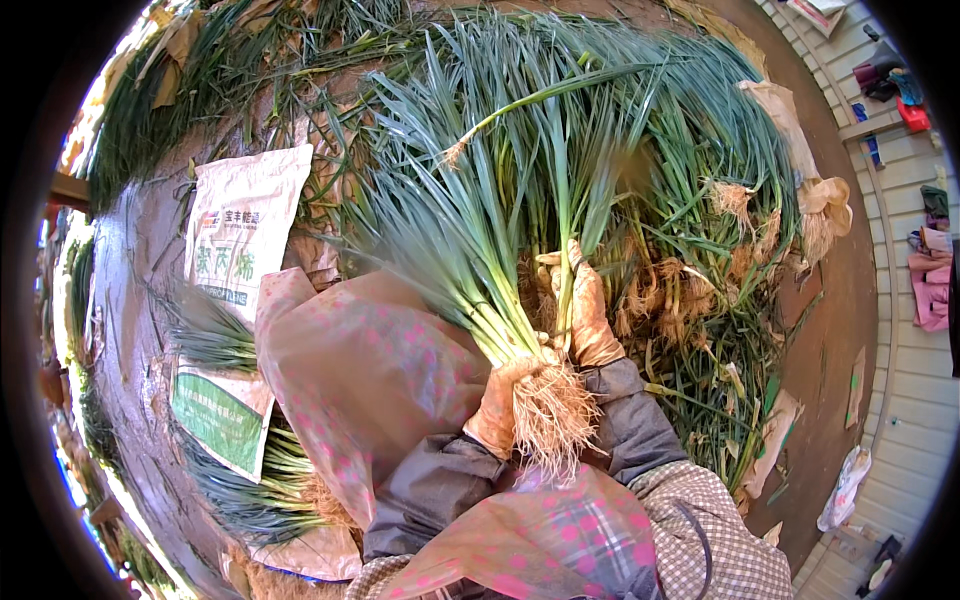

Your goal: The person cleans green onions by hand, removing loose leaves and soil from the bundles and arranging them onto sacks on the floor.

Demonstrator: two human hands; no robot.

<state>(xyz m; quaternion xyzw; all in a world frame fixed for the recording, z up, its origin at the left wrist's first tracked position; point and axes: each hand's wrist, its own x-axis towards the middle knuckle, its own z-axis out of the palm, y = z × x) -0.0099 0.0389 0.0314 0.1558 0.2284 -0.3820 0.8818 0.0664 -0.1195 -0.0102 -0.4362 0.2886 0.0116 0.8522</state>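
Note:
My left hand, in a dirty orange glove, grips a thick bunch of green onions just above its tangled pale roots. The leaves fan up and away from me. My right hand, gloved the same way, is closed around a single long onion stalk beside the bunch, its thumb pointing up. Both forearms wear grey sleeve covers, and a pink dotted apron lies across my lap.
A big heap of loose green onions with roots covers the brown ground ahead and right. A white printed sack and a green-and-white sack lie at the left over more onions. A pale wall with hung clothing runs along the right.

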